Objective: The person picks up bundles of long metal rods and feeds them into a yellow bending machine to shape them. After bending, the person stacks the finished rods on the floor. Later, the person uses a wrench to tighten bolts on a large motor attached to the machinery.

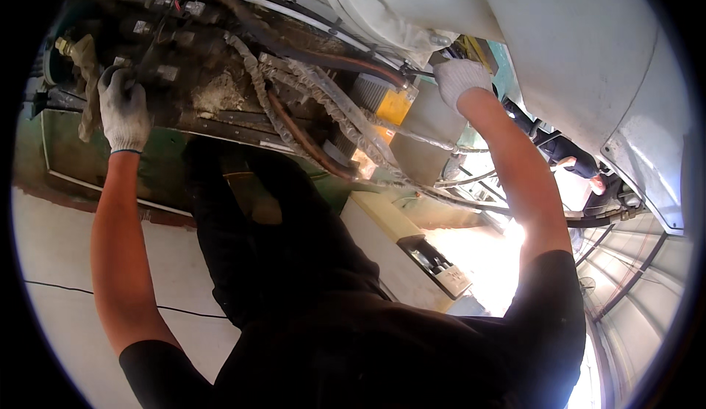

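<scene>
Left hand [125, 115], wrapped hoses [327, 99] between, right hand [462, 84]

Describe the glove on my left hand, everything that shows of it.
The glove is off-white, knitted-looking fabric with a thin blue edge at the cuff, which ends at the wrist, leaving the forearm bare. It looks grey and darkened towards the fingertips; dirt or shadow, I cannot tell. Worn on the left hand, it points away from you, fingers bent over the dark, grimy machinery, just right of a tan, crumpled strip. What the fingertips touch is unclear.
</scene>
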Motion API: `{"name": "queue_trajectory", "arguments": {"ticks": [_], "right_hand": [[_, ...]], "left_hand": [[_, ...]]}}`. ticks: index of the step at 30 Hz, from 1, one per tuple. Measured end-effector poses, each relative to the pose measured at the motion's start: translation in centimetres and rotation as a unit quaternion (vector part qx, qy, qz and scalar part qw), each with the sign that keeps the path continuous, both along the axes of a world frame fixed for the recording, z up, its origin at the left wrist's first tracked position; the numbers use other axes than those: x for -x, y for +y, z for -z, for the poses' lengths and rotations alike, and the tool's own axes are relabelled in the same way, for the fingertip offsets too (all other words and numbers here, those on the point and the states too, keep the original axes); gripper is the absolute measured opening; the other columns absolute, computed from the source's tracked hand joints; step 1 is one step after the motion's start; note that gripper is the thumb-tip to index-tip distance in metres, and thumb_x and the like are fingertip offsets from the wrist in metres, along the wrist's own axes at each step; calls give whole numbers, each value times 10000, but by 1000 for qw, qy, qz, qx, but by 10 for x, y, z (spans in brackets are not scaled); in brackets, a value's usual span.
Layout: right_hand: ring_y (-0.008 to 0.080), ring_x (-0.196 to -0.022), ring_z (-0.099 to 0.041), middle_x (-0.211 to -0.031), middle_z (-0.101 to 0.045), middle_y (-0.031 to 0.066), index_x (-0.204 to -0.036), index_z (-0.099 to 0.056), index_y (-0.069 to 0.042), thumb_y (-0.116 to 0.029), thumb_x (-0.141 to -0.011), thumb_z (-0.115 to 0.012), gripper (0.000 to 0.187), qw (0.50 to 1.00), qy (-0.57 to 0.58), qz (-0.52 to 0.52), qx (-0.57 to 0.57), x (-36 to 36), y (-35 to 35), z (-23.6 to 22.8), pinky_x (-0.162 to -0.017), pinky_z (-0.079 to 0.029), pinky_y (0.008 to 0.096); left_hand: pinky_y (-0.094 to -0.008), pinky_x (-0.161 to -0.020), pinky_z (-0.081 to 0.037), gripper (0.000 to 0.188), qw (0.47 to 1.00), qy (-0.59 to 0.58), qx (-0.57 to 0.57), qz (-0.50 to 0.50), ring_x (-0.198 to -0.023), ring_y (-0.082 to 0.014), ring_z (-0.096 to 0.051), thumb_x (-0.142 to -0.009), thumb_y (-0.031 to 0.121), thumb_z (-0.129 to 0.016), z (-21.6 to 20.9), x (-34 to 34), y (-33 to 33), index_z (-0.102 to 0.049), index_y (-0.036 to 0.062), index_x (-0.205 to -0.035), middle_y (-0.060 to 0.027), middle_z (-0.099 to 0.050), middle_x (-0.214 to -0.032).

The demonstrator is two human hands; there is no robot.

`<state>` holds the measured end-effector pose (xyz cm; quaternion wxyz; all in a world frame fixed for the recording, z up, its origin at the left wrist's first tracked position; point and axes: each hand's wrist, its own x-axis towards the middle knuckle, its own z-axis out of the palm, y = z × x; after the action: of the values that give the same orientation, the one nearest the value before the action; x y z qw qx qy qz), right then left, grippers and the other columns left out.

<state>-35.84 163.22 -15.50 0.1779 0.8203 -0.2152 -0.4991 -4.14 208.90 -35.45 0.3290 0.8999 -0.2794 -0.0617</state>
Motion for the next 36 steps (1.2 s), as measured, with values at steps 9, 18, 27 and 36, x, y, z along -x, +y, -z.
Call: {"name": "queue_trajectory", "arguments": {"ticks": [9, 18, 27, 36], "right_hand": [[393, -1135, -782, -1224, -797, 217, -1162, -844, -49, -117, -979, -621, 296, 996, 81, -17, -13, -51, 13, 13, -936, -631, 503], [396, -1148, -777, -1225, -797, 219, -1175, -841, -57, -131, -986, -611, 307, 994, 105, -11, -15, -67, 25, 6, -947, -626, 510], [385, -1190, -765, -1271, -787, 215, -1203, -834, -66, -148, -993, -627, 306, 994, 110, -14, -9, -65, 27, 20, -956, -624, 511], [370, -1194, -769, -1280, -788, 208, -1206, -836, -60, -77, -921, -723, 307, 989, 146, -33, 0, -89, 45, 33, -985, -624, 475]], "left_hand": [[-473, -1066, -507, 287, 1000, -5, 15, -6, -1246, -423, -612, -926, 43, -579, 6, -2, 4, -720, 6, -1174, -205, -645, -1314], [-481, -1064, -500, 295, 1000, 15, 18, -7, -1240, -427, -606, -926, 50, -583, 4, -2, 4, -730, 8, -1179, -219, -644, -1303], [-461, -1044, -509, 277, 1000, 14, 18, -4, -1216, -418, -614, -936, 44, -591, 6, -3, 5, -699, -6, -1186, -202, -630, -1329], [-460, -1046, -510, 275, 999, 24, 22, -2, -1224, -420, -611, -941, 59, -594, 5, -3, 6, -704, -5, -1185, -213, -625, -1350]]}}
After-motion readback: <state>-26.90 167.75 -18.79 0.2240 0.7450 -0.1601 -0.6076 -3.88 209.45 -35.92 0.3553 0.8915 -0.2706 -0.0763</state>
